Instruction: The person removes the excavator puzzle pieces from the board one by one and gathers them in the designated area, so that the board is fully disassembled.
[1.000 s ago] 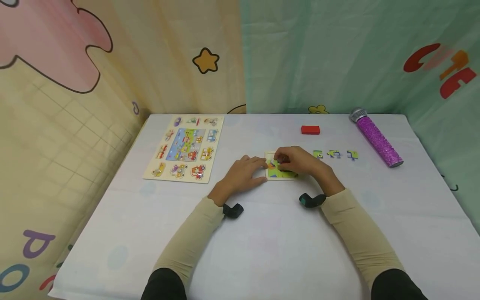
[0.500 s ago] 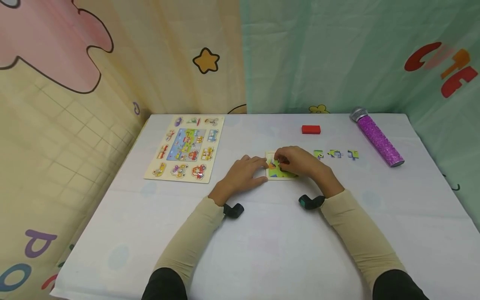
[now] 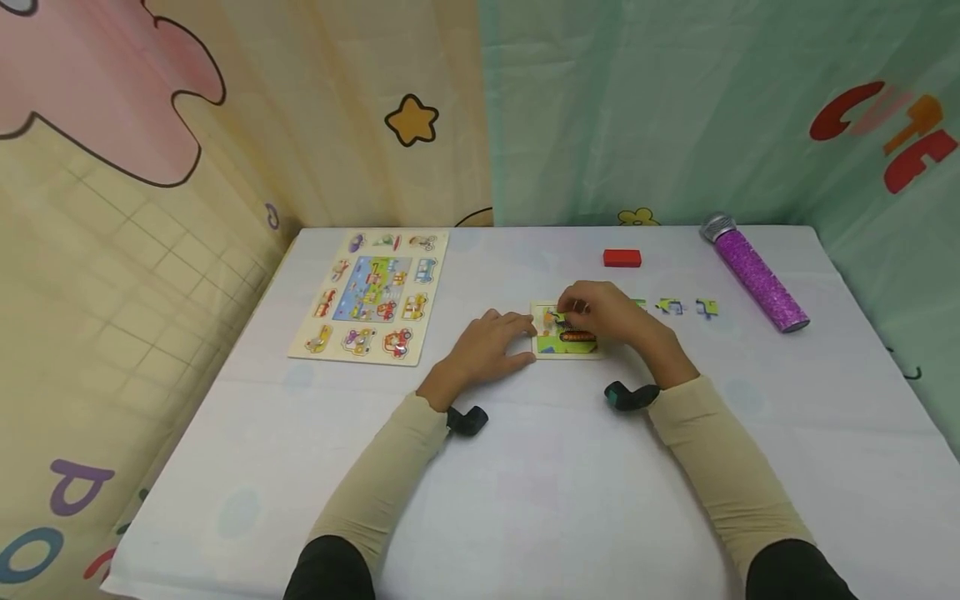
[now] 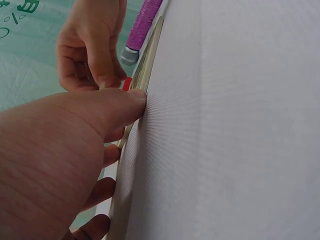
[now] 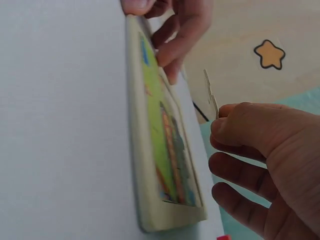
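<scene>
A small picture jigsaw board point(image 3: 568, 357) with a pale rim lies at the middle of the table. My left hand point(image 3: 486, 347) holds its left end, thumb at the near corner and fingertips along the side. Over its upper right part is my right hand point(image 3: 609, 313). In the right wrist view that hand pinches a thin jigsaw piece point(image 5: 211, 95) between thumb and forefinger, seen edge-on above the board, its picture out of sight. A long orange strip point(image 3: 577, 337) shows in the lower right of the puzzle's green picture.
Right of the board lie loose jigsaw pieces point(image 3: 670, 307), one partly covered by my right hand. Behind them is a red block point(image 3: 622, 258). A purple glitter microphone point(image 3: 761, 279) lies at the right, and a larger picture puzzle board point(image 3: 360, 359) at the left.
My right hand has lifted from the board's lower right and moved up and slightly right, uncovering the orange strip and overlapping the nearest loose piece. The left hand has stayed in place.
</scene>
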{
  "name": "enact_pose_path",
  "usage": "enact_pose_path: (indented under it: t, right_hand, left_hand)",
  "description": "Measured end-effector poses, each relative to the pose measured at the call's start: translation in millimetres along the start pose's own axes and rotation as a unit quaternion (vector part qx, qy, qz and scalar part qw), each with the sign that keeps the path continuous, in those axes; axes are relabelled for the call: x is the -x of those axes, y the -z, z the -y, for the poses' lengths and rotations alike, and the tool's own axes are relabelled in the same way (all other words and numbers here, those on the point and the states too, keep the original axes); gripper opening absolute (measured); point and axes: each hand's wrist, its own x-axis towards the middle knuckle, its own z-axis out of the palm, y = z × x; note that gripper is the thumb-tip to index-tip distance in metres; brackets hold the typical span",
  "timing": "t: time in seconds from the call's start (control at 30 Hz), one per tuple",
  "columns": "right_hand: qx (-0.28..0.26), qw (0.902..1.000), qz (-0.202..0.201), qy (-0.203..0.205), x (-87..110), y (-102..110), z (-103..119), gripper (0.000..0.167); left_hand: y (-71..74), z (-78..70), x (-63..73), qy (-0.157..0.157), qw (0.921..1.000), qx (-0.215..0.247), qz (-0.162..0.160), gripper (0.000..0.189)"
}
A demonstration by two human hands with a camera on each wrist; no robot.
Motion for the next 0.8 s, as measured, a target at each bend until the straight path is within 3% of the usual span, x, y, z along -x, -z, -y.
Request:
enact_pose_path:
  t: [0.23, 0.37, 0.57, 0.8]
  right_hand:
    - [0.007, 0.9956, -0.089, 0.030, 18.8, 31, -12, 0.023]
    - [0.019, 0.9938, -0.108, 0.020, 38.2, 43, -26, 0.027]
    - [0.017, 0.9975, -0.049, -0.047, 67.2, 48, -42, 0.015]
    - [0.034, 0.9968, -0.007, -0.071, 82.3, 47, -54, 0.012]
  left_hand:
    - [-1.9, 0.2, -0.9, 0.009, 0.9999, 0.000, 0.007, 0.043]
    - [-1.4, 0.0, -0.7, 0.008, 1.0000, 0.000, 0.001, 0.043]
    - [1.7, -1.9, 1.0, 0.009, 1.0000, 0.002, -0.001, 0.043]
    - [2.7, -3.1, 1.6, 0.009, 0.9999, 0.011, -0.002, 0.043]
